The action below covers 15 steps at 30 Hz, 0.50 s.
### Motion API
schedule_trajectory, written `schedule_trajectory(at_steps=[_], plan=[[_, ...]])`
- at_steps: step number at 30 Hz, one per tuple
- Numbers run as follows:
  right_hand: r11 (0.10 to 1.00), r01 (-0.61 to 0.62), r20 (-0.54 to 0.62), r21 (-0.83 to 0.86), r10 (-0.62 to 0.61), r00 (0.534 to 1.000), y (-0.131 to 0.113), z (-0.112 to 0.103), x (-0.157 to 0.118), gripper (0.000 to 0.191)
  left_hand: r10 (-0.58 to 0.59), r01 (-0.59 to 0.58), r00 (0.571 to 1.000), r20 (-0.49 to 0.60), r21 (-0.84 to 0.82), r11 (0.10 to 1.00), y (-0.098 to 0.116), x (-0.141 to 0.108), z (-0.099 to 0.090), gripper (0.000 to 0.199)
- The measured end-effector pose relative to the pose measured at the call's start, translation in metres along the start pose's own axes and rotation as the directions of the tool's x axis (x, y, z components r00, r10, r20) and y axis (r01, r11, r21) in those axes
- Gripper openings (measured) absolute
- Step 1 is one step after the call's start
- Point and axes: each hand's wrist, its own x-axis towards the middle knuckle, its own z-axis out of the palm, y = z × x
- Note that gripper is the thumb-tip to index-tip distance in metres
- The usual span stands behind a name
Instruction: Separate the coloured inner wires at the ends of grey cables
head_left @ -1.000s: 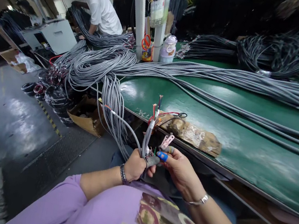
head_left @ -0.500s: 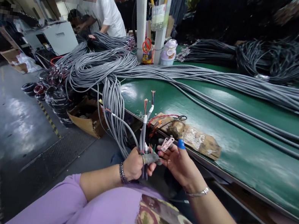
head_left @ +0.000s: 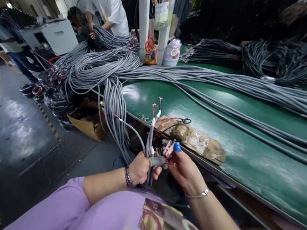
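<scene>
My left hand (head_left: pixel 138 168) is closed around several grey cables (head_left: pixel 150 136), their stripped ends pointing up with fine coloured wires showing. A grey covering (head_left: pixel 157 162) wraps the left thumb, pressed against the bundle beside short red and green wires. Just to the right, my right hand (head_left: pixel 183 170) has its fingers bent in and its blue-covered thumb against a small pale pink clip-like piece (head_left: pixel 168 148). Thin red wires (head_left: pixel 171 164) stick out between the two hands. The inner fingers of my right hand are partly hidden.
A worn wooden block (head_left: pixel 196 140) with red and black leads lies at the edge of the green table (head_left: pixel 266 162). Long grey cables (head_left: pixel 230 81) run across it. Coiled cables (head_left: pixel 102 66) hang over its left end. A person in white (head_left: pixel 116 5) handles cables behind; a carton (head_left: pixel 89 119) stands below.
My right hand has moved left toward the cables, and its thumb has closed down onto the pink piece. The left hand keeps its grip. The person behind has shifted, and another person appears at far left.
</scene>
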Motion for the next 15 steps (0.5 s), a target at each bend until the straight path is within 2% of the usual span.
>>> schedule_trajectory(at_steps=[4,8,11,15], plan=[[0.999,-0.023,-0.018,0.046,0.024,1.0,0.0,0.002,-0.002,0.034,0.007,-0.007,1.0,-0.02,-0.003,1.0,0.001,-0.002,0.001,0.043],[0.989,-0.146,0.052,0.017,0.144,0.988,-0.003,-0.002,-0.011,0.045,0.047,-0.047,0.999,-0.013,-0.003,0.999,-0.001,-0.009,-0.001,0.047],[0.965,-0.238,0.123,-0.106,0.25,0.96,-0.009,-0.007,-0.021,0.05,0.082,-0.083,0.996,0.02,0.042,0.996,-0.008,-0.014,-0.006,0.047],[0.917,-0.228,0.146,-0.327,0.288,0.947,-0.016,-0.009,-0.029,0.042,0.092,-0.098,0.995,0.044,0.154,0.983,-0.017,-0.018,-0.014,0.048]])
